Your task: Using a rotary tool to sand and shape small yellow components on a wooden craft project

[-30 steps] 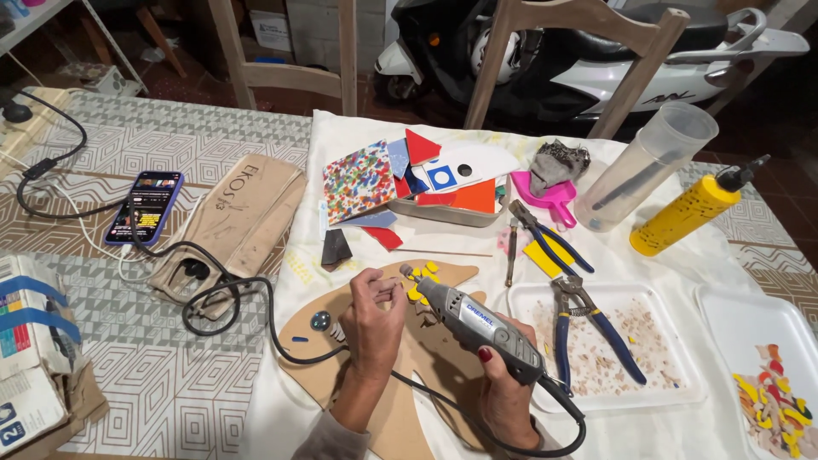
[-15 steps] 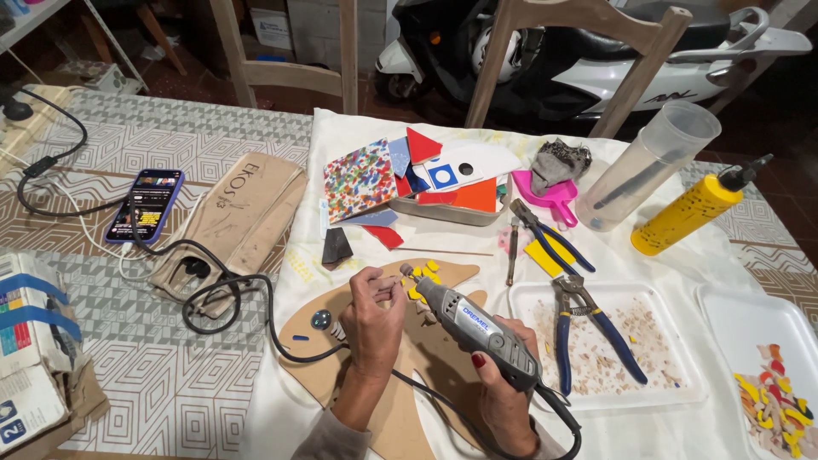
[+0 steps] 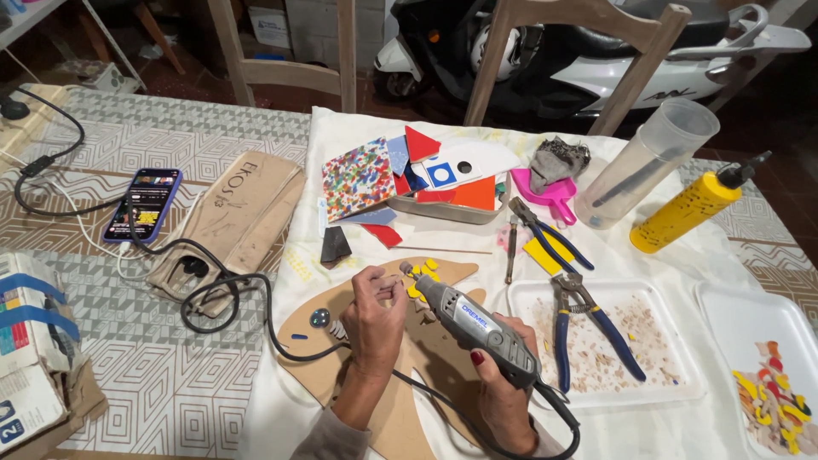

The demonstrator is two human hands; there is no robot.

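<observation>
While the right hand (image 3: 503,383) comes up from the bottom edge of the frame, its fingers are wrapped tight around the grey rotary tool (image 3: 477,328), thumb nail showing red on the near side, the tool angled up and to the left with its tip close to the other hand. Left hand (image 3: 375,311) now: forearm rising from the lower middle, wrist bent, fingers curled together and pinched on something small right at the tool's tip — too small to tell what. Both hands sit over the brown cardboard cutout (image 3: 426,366), lower centre on the white cloth (image 3: 341,136) that covers the bench. Yellow pieces (image 3: 423,277) lie on the cutout just beyond the fingertips. From the tool's rear, the black cord (image 3: 239,290) loops low and runs off to the left. To the right of the hands, blue-handled pliers (image 3: 592,328) rest on a white tray (image 3: 673,392). Up top centre, a heap of coloured tiles (image 3: 400,170); upper right, a yellow squeeze bottle (image 3: 690,209); at left, a phone (image 3: 143,204).
</observation>
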